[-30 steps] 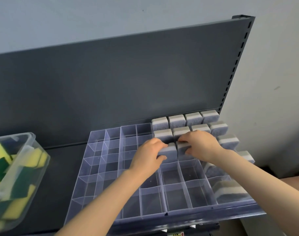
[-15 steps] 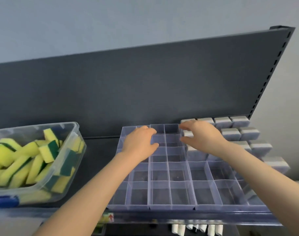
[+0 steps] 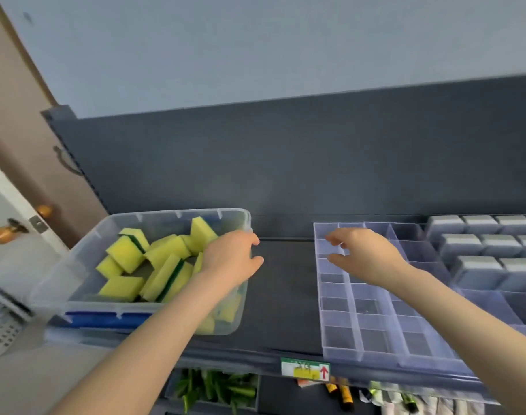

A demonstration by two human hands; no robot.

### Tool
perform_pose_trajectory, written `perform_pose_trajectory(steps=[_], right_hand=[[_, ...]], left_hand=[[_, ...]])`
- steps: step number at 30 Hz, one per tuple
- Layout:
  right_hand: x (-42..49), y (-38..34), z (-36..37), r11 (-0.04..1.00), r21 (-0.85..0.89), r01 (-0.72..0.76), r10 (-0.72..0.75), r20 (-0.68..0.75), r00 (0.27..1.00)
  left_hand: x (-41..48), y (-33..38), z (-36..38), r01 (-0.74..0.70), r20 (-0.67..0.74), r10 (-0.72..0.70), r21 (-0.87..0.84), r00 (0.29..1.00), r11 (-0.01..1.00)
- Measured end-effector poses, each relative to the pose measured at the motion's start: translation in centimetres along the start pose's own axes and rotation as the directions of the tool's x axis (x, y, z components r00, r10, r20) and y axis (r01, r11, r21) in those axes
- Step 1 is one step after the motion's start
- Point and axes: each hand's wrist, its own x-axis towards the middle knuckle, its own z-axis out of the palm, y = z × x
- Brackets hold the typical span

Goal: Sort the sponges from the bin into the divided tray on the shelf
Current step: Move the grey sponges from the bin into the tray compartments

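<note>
A shop-like spot: a dark metal shelf with a tall back panel, a price label with a red arrow on its front edge, and small goods racked below. A knobbed door stands to the left.

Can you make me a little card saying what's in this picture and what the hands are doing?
Bin: clear plastic, holds yellow-and-green sponges
Divided tray: grey sponges in right part, left compartments empty
Left hand: over bin's right edge, empty
Right hand: over tray's left side, empty
Underneath: dark shelf
</note>
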Motion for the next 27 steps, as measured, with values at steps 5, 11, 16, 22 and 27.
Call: perform_pose_trajectory(steps=[5,11,16,22,27], right_hand=[[1.6,-7.0,2.0,0.998,0.026,0.05,-0.05,-0.012,0.999],[3.6,-13.4,3.7,0.994,0.072,0.086,-0.086,-0.012,0.996],[6.2,-17.0,4.3,0.987,0.073,0.145,-0.145,-0.013,0.989],[10.4,-20.5,6.5,0.967,0.071,0.246,-0.247,-0.003,0.969],[13.7,-22.9,8.2,0.953,0.085,0.289,-0.294,0.046,0.955]], left_hand=[[-1.9,-7.8,-1.8,0.038,-0.008,-0.038,-0.001,0.999,0.999],[-2.9,-14.9,-2.5,0.084,-0.004,-0.084,-0.014,0.996,0.996],[-2.3,-19.1,-2.4,0.131,0.009,-0.13,-0.051,0.991,0.99],[-1.9,-23.9,-1.5,0.199,0.037,-0.197,-0.068,0.98,0.978],[-0.3,-27.1,-1.9,0.267,0.111,-0.26,-0.051,0.959,0.962]])
